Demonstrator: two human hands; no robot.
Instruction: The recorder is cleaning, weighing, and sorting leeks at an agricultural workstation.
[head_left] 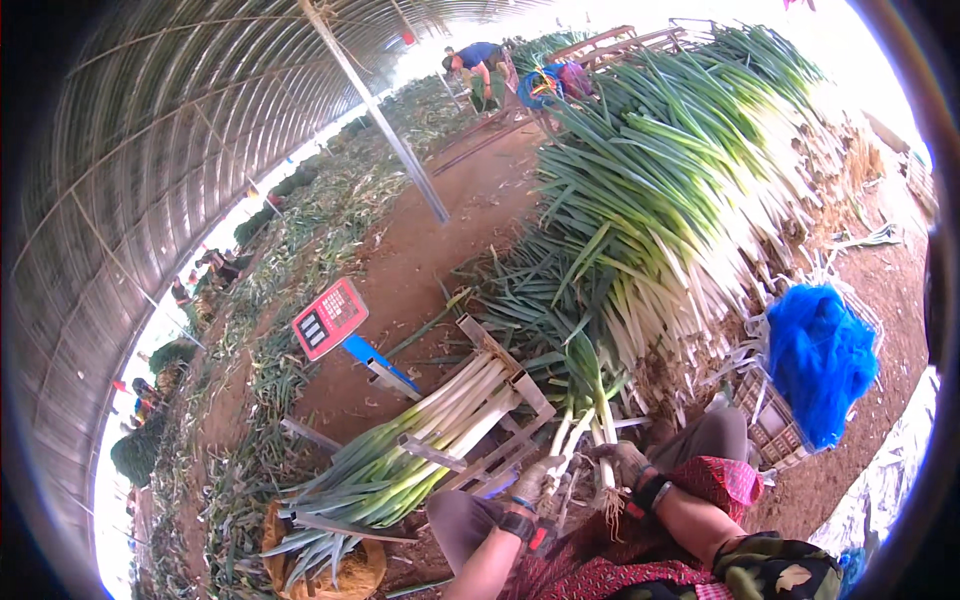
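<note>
My left hand (536,480), gloved and dark-banded at the wrist, closes round the white lower stems of a few long green onions (566,440) in front of my lap. My right hand (628,464), also banded, grips another green onion (604,425); its roots hang below the fingers. Just left of my hands, a bundle of green onions (440,425) lies in a metal cradle (535,395), white ends toward the far right and leaves toward the near left. Behind the cradle stands a scale display (330,318) with a red face on a blue post.
A large heap of green onions (660,190) stretches away at the right. Blue netting (822,360) sits on a woven plastic crate (772,415) at my right. An orange sack (325,565) lies under the bundle's leaves. A metal post (385,125) rises ahead; another person (475,65) bends beyond it.
</note>
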